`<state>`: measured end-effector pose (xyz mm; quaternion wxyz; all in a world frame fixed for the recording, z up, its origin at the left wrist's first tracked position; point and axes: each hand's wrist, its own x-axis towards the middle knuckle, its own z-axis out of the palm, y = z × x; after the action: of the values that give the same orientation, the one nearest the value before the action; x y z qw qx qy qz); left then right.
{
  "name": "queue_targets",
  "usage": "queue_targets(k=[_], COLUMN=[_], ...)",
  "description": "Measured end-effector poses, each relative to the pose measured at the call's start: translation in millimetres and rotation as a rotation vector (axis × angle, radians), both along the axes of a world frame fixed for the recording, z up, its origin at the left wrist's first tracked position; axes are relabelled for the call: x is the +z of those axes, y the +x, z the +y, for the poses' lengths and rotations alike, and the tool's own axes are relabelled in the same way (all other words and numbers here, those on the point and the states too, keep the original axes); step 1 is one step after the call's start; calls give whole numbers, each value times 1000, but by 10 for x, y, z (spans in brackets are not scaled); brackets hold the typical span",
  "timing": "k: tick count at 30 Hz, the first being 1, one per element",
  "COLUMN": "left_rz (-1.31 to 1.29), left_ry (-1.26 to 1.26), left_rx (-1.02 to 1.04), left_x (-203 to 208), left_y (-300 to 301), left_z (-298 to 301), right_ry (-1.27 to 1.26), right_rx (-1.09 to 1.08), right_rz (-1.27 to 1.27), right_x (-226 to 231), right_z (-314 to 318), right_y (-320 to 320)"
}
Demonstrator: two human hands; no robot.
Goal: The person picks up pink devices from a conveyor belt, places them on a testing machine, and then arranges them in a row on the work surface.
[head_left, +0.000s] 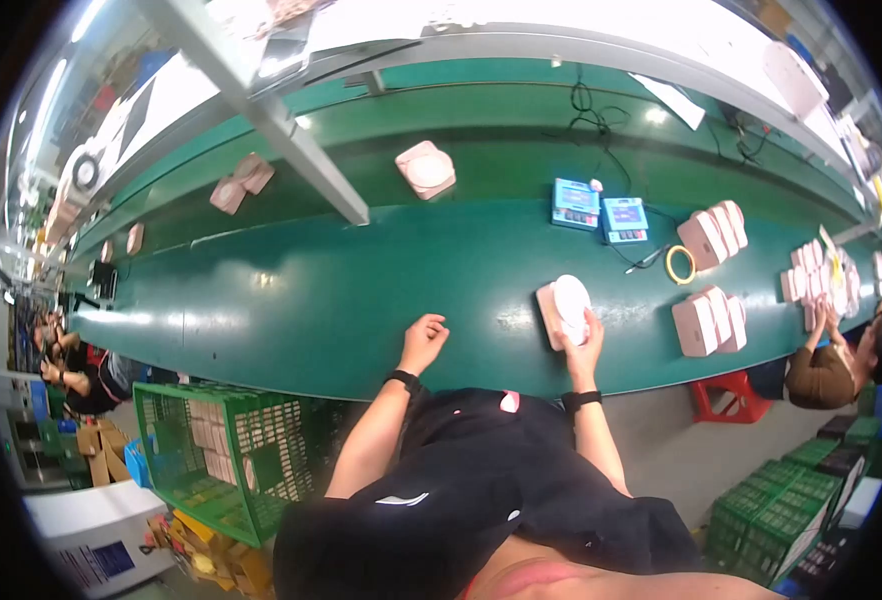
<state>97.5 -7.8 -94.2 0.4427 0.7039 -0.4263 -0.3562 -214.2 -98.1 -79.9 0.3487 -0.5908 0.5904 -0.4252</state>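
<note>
Pale pink with a white round top, a boxy device (550, 308) sits against the fingers of the right hand (583, 352), which grip its near right side over the green table (341, 310). Well to their left, the left hand (424, 343) is loosely curled, whether fully closed I cannot tell. Ahead and rightward of the gripping fingers stand two blue instruments (575, 204), a yellow ring (669, 266) and grouped pink cases (694, 331).

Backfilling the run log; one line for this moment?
left hand: curled, nothing visible inside | right hand: holding pale pink unit | blue devices: on green bench
</note>
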Motion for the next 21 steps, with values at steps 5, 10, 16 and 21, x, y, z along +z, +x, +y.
queue_targets(k=[5, 10, 16, 21], left_rz=[-398, -944, -1490, -1466], left_ry=[-14, -9, -340, -385], left_rx=[-66, -190, -621, -875], left_x=[356, 852, 642, 534], left_y=[512, 949, 1201, 1363], left_z=[-942, -2337, -3454, -3716], right_ry=[104, 230, 204, 171], right_rx=[-248, -484, -671, -685], right_rz=[-456, -888, -1055, -1128], right_x=[-305, -178, -3, 45], right_z=[-193, -446, -630, -698], right_y=[-844, -1488, -1887, -1958])
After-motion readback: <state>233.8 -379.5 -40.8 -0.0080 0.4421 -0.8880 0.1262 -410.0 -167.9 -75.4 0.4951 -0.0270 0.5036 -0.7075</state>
